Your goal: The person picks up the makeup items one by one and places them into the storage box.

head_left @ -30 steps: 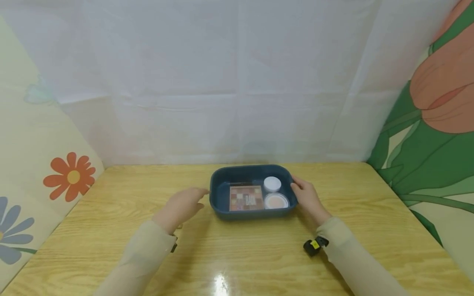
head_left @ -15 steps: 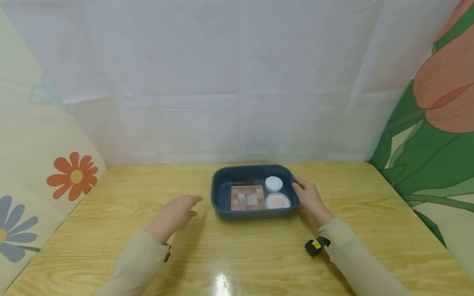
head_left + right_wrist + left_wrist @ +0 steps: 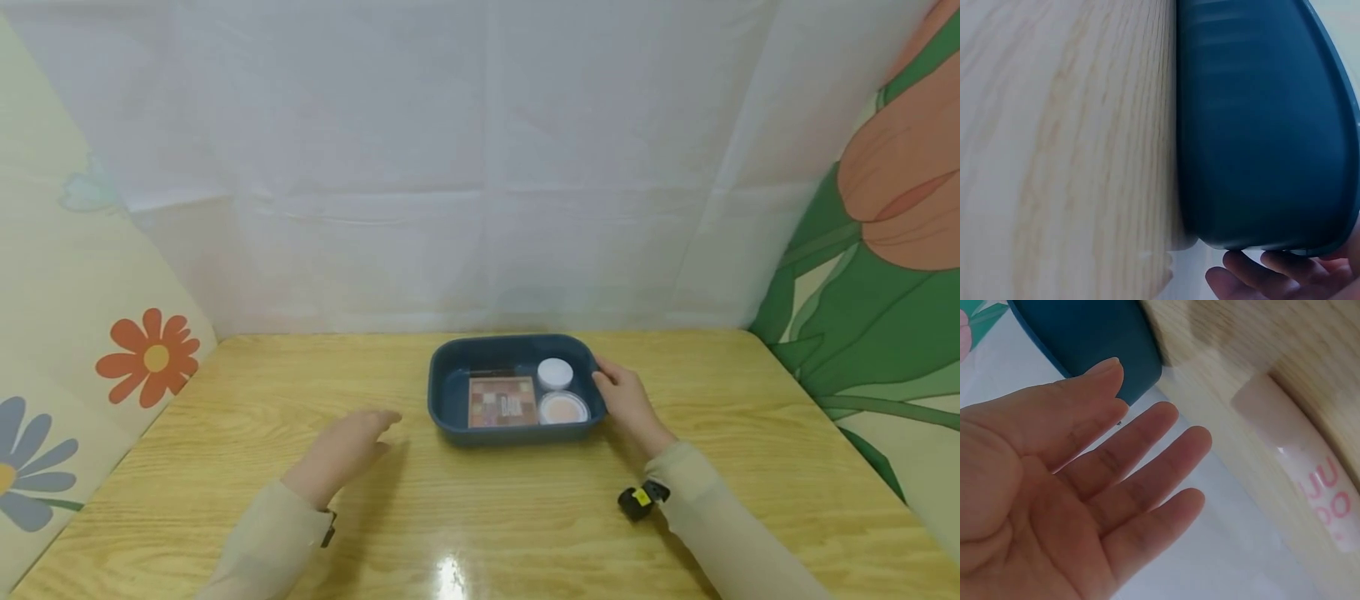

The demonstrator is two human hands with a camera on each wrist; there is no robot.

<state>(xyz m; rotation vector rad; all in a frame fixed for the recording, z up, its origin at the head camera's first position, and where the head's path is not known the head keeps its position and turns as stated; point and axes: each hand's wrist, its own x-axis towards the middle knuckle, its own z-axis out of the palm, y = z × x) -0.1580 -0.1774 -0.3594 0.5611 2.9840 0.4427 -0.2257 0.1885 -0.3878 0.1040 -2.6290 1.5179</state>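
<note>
A dark blue plastic bin (image 3: 510,437) stands on the wooden table, its far side near the white backdrop. Inside lie an eyeshadow palette (image 3: 495,404) with small coloured squares, a white round lidded jar (image 3: 555,372) and a round compact (image 3: 564,408) with a beige centre. My right hand (image 3: 628,408) grips the bin's right end, thumb at the rim and fingers against the outer wall. My left hand (image 3: 341,448) hovers left of the bin, apart from it, fingers loosely extended and holding nothing. Beyond its fingertips in the left wrist view lies a pale pink tube (image 3: 1300,453) with pink letters, hidden in the head view.
A white cloth (image 3: 480,167) hangs along the table's back edge. Flower-printed panels (image 3: 892,333) flank both sides. Bare wood (image 3: 480,517) lies in front of the bin, with a bright light reflection on it. Black cameras (image 3: 636,502) are strapped at the wrists.
My left hand has drawn away from the bin's left end, moving left and nearer to me. The right hand keeps its hold, and the bin's contents lie the same.
</note>
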